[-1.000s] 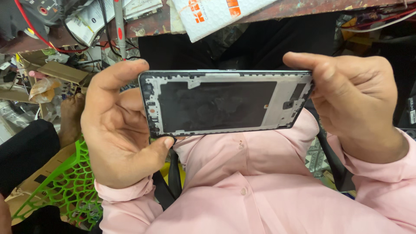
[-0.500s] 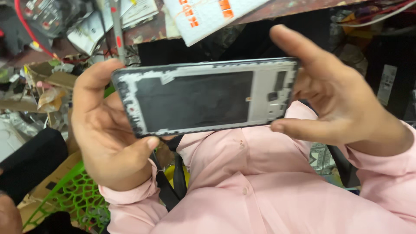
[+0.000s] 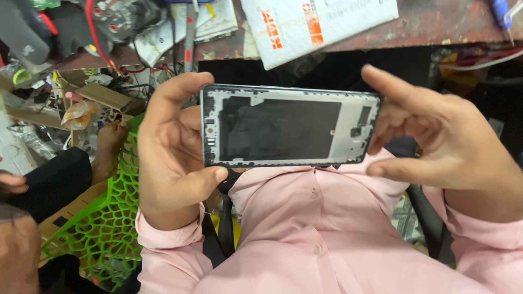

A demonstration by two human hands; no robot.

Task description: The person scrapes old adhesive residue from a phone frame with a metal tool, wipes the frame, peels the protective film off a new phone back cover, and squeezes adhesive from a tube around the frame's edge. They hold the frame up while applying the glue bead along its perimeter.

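I hold a stripped phone frame (image 3: 283, 128) flat and lengthwise over my lap; it is a silver-grey housing with a dark rectangular middle and small cut-outs. My left hand (image 3: 169, 158) grips its left end, fingers over the top edge and thumb under the bottom edge. My right hand (image 3: 447, 136) is at the right end with its fingers spread. The index finger points above the top right corner, the thumb lies just below the bottom right corner, and the curled fingers touch the short edge. My pink shirt (image 3: 327, 234) fills the view below.
A worn workbench (image 3: 425, 27) runs along the top with a white padded envelope (image 3: 321, 24), papers, wires and tools (image 3: 109, 22). A green lattice plastic seat (image 3: 109, 218) stands at the left. Another person's foot (image 3: 109, 147) and hand (image 3: 11, 182) are beside it.
My right hand has loosened from a full grip on the frame's right end to spread fingers. The left hand keeps its hold, and the frame stays level.
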